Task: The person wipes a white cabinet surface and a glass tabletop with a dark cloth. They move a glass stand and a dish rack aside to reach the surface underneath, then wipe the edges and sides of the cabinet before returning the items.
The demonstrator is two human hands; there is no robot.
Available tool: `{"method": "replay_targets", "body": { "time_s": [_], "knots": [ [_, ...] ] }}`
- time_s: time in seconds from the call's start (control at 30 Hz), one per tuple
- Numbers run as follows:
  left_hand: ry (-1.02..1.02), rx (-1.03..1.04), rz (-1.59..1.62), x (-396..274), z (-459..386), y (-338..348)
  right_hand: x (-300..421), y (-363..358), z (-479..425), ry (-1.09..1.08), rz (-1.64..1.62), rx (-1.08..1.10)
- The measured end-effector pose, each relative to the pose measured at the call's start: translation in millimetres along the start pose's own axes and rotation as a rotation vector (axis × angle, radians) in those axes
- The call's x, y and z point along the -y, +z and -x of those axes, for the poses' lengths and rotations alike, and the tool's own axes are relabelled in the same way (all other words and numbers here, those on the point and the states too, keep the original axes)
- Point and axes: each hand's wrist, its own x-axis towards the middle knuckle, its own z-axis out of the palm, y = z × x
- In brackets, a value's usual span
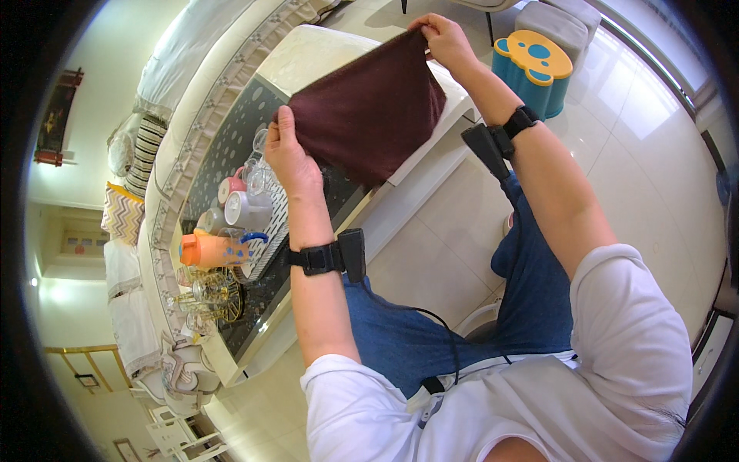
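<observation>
A dark maroon cloth hangs spread between my two hands, above the white end of the coffee table. My left hand pinches its near left corner between thumb and fingers. Farther off and to the right, my right hand grips the upper right corner. The cloth's lower edge droops over the table's front edge. Part of the tabletop is hidden behind the cloth. Both wrists wear black straps with small black devices.
On the table's dark dotted top, a white slotted rack holds mugs, glass cups and an orange-lidded jug. A gold wire stand with glasses is beside it. A sofa lines the far side; a yellow-and-blue stool stands right.
</observation>
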Motion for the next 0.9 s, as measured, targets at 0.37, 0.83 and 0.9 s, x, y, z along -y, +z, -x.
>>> {"method": "replay_targets", "body": {
  "time_s": [0.37, 0.83, 0.9],
  "knots": [
    [0.128, -0.023, -0.210, -67.1, 12.9, 7.9, 114.3, -19.9, 6.4, -0.523, 0.106, -0.238],
    [-0.108, -0.113, -0.385, -7.1, -23.1, -40.0, 80.5, -7.9, 15.0, -0.077, 0.144, -0.060],
    [-0.167, -0.126, -0.418, 2.8, -17.9, -45.8, 59.5, -9.6, 9.5, -0.092, 0.229, 0.003]
  ]
}}
